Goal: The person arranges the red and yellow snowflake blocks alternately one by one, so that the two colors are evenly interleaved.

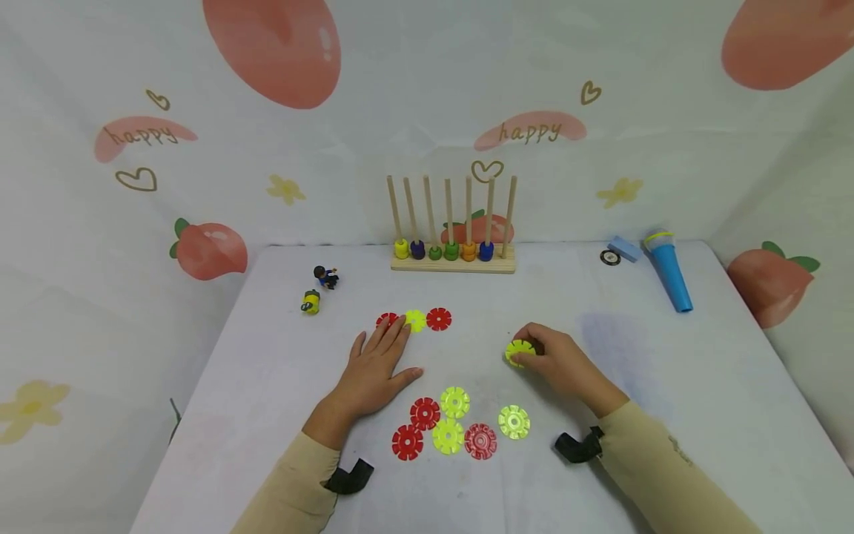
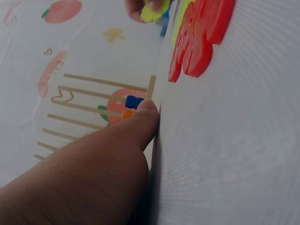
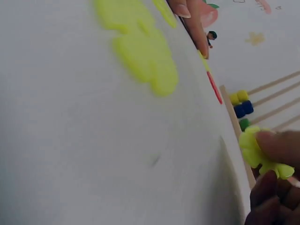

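Head, left hand: left hand (image 1: 371,378) flat at centre, fingers straight, gripping nothing; fingertips over left red row disc (image 1: 383,320), at edge of yellow row disc (image 1: 416,321).
Head, right hand: right hand (image 1: 559,360) right of centre, narrow pinch on yellow slotted disc (image 1: 518,352).
Head, row: those two plus right red row disc (image 1: 439,320), mid-frame.
Head, loose discs: six loose discs (image 1: 448,436), three red, three yellow, lower centre.
Head, progress: my read, three lined up, one in hand, six not in the row.
Head, surroundings: bead rack (image 1: 454,268) upper centre; minifigure (image 1: 326,277) and small yellow toy (image 1: 310,302) left; blue flashlight-shaped toy (image 1: 670,271) upper right.
Left wrist: thumb mid-frame, extended, nothing pinched; red discs upper right, probably loose ones.
Right wrist: pinched yellow disc lower right, held between thumb and fingers; yellow discs upper left, blurred.
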### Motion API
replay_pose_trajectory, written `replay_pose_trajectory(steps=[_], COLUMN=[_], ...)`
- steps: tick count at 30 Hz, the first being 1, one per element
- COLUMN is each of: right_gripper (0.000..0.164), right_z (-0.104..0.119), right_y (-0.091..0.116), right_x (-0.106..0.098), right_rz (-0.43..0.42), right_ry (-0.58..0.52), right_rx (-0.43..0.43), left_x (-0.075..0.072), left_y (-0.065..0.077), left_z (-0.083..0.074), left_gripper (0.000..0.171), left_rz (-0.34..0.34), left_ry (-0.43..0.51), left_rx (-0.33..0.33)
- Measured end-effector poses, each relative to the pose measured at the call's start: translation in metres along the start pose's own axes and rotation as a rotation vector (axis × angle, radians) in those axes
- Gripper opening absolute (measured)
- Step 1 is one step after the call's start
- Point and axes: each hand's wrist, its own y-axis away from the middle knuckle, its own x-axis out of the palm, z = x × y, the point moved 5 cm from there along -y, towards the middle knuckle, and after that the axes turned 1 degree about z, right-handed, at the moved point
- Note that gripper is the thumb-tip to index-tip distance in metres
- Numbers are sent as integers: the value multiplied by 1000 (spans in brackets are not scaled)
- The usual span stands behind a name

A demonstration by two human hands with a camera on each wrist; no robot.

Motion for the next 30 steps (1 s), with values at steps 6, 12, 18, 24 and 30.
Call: replay_pose_trajectory(steps=[6, 12, 18, 24, 30], right_gripper=[28, 36, 45, 65, 71], right_z=[9, 20, 36, 45, 45], right_y=[-39, -61, -52, -37, -40], right_x=[10, 22, 27, 44, 48], right_rz=[-10, 7, 5, 147, 152], right_ry=[-187, -205, 267, 632, 659], right_rx=[77, 61, -103, -216, -196], left_x=[-2, -3, -3, -4, -2], left_y=[0, -1, -1, 1, 0], left_z=[-2, -3, -2, 0, 0], left_gripper=[86, 86, 87, 87, 88], left_rz=[-7, -14, 5, 5, -1], left_ry=[9, 5, 1, 1, 4], left_rx=[3, 18, 12, 0, 0])
